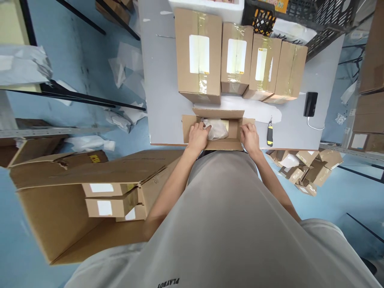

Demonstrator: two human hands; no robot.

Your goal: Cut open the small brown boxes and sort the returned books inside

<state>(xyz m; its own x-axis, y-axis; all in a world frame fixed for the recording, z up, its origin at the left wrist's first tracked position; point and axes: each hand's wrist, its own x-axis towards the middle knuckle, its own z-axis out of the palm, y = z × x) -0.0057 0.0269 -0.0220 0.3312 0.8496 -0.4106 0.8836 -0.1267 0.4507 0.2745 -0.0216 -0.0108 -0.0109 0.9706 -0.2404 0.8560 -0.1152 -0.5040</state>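
An open cardboard box sits at the near edge of the grey table, its flaps spread out. Inside lies crumpled white wrapping. My left hand rests on the box's left flap, fingers curled at the edge of the wrapping. My right hand presses on the right flap, fingers bent over it. Neither hand lifts anything.
Several taped boxes with white labels stand in a row behind. A yellow-black utility knife and a black device lie at right. A large carton holding small boxes stands on the blue floor at left; small boxes lie at right.
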